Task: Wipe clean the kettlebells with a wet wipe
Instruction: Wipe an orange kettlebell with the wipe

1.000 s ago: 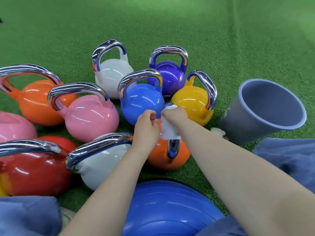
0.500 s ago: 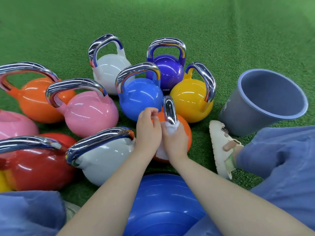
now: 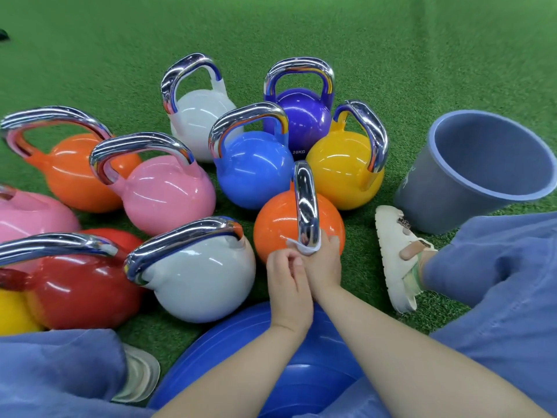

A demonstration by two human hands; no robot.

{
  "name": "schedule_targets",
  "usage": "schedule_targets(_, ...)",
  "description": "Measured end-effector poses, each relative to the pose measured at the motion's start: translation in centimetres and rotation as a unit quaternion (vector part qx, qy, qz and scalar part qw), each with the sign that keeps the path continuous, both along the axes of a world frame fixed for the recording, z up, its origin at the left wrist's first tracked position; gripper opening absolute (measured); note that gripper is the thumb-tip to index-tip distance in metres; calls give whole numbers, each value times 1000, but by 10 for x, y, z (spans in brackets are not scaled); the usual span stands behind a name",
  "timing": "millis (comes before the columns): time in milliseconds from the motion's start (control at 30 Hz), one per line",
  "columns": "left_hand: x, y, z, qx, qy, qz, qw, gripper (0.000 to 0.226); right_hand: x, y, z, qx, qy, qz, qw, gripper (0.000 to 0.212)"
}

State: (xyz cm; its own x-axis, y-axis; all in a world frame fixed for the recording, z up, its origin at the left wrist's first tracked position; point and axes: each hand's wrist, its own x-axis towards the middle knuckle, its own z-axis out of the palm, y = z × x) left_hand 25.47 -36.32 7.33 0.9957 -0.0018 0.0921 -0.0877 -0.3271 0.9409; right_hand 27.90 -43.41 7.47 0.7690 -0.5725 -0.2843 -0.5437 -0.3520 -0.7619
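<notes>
An orange kettlebell [image 3: 278, 221] with a chrome handle [image 3: 306, 203] stands in front of me on green turf. My right hand [image 3: 324, 262] grips a white wet wipe [image 3: 301, 248] wrapped round the near foot of that handle. My left hand [image 3: 287, 285] lies against the right one with its fingers curled at the wipe's edge; whether it pinches the wipe is unclear. Around it stand several more kettlebells: grey [image 3: 199, 276], blue [image 3: 253, 170], yellow [image 3: 340, 170], purple [image 3: 304, 116], white [image 3: 196, 119], pink [image 3: 162, 194], another orange [image 3: 75, 173], red [image 3: 78, 291].
A grey-blue bucket [image 3: 440, 188] lies tilted at the right, mouth toward me. My sandalled foot [image 3: 398, 251] and blue trouser legs flank a blue exercise ball [image 3: 250, 357] under my arms. Open turf [image 3: 301, 25] stretches behind the kettlebells.
My hands slid the wipe down the chrome handle from its top to its near foot. The view dropped slightly, and my right foot came into view.
</notes>
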Motion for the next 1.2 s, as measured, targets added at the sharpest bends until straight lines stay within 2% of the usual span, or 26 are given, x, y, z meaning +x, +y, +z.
schedule_targets(100, -7, -6, 1, -38, -8, 17, 999, 27, 4, -1, 1, 61, -9, 6, 998, 31)
schedule_targets(167, -7, -10, 3, -58, -2, 36, 998, 28, 8, 2, 5, 83, -46, 2, 995, 31)
schedule_targets(233, -5, -17, 9, -78, -1, 53, 996, 33, 16, 0, 11, 86, -73, 3, 994, 32)
schedule_targets(333, 0, -24, 21, -121, 38, 56, 990, 42, 36, -12, 34, 79, -88, 39, 992, 19)
schedule_targets(433, 6, -24, 27, -93, 52, 12, 994, 50, 46, -26, 50, 139, -58, 107, 983, 39)
schedule_targets(533, 17, -24, 29, -87, 96, -25, 991, 47, 43, -33, 56, 189, -15, 114, 975, 27)
schedule_targets(600, 26, -25, 30, -66, 104, -42, 992, 45, 42, -38, 60, 232, 39, 91, 968, 60)
schedule_targets(733, 39, -38, 31, -23, 97, -42, 994, 37, 43, -48, 62, 319, 51, -9, 946, 68)
schedule_targets(800, 42, -45, 34, -38, 114, -25, 992, 40, 40, -47, 57, 270, -2, -72, 960, 58)
schedule_targets(867, 44, -48, 35, -36, 130, -8, 991, 30, 33, -39, 49, 234, -64, -127, 962, 49)
schedule_targets(967, 52, -49, 33, -33, 150, 16, 988, 22, 24, -31, 39, 205, -118, -168, 957, 47)
schedule_targets(1067, 56, -47, 30, -38, 135, 14, 990, 22, 18, -23, 34, 200, -142, -192, 950, 48)
schedule_targets(1200, 52, -37, 20, -63, 110, -51, 991, 21, 5, -14, 20, 185, -132, -172, 959, 49)
